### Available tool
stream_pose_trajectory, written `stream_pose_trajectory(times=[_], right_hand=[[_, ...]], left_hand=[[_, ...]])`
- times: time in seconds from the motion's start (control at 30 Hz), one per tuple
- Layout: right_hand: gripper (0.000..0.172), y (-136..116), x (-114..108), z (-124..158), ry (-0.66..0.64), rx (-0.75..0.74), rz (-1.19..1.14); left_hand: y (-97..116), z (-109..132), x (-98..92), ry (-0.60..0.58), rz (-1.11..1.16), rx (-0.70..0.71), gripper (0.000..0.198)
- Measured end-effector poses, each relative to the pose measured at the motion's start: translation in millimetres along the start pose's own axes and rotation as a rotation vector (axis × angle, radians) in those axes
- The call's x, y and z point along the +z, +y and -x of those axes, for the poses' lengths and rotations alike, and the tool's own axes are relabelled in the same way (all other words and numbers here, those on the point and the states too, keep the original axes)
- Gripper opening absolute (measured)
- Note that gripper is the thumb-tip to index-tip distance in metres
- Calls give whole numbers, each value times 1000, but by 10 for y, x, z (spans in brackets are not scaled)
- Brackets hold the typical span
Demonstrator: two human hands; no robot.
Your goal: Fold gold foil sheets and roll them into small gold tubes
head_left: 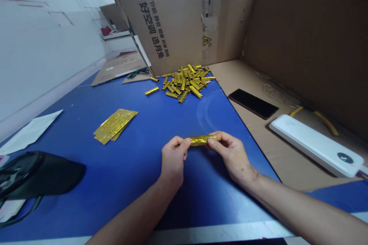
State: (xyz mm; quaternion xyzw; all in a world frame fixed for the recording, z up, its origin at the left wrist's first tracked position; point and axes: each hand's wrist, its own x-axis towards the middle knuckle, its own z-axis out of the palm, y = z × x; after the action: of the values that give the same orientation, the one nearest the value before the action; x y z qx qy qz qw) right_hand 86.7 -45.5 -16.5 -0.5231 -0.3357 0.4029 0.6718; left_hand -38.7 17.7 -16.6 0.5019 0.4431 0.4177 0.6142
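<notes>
1. Our left hand (172, 159) and right hand (233, 155) pinch the roll (199, 141) by its ends.
2. We hold it nearer us than the pile (196, 91).
3. Sheets (112, 124) lie left of the pile, nearer us.

One head-worn camera looks forward and down, close above the near edge of the blue table (120, 176). It faces the far cardboard panel (181, 19).

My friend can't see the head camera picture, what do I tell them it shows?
A left hand and a right hand hold a gold strip over a blue table. Beyond it, small gold tubes lie heaped before a cardboard box; flat gold sheets lie left, a black phone and white device right.
</notes>
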Motion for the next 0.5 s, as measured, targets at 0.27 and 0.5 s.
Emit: stream_pose_trajectory(times=[0.27, 0.5], right_hand=[[15, 14, -2, -2, 13, -25, 8], [16, 25, -2, -17, 7, 17, -39]], left_hand=[[1, -9, 53, 10, 194, -56, 20], [22, -18, 32, -77, 130, -61, 22]])
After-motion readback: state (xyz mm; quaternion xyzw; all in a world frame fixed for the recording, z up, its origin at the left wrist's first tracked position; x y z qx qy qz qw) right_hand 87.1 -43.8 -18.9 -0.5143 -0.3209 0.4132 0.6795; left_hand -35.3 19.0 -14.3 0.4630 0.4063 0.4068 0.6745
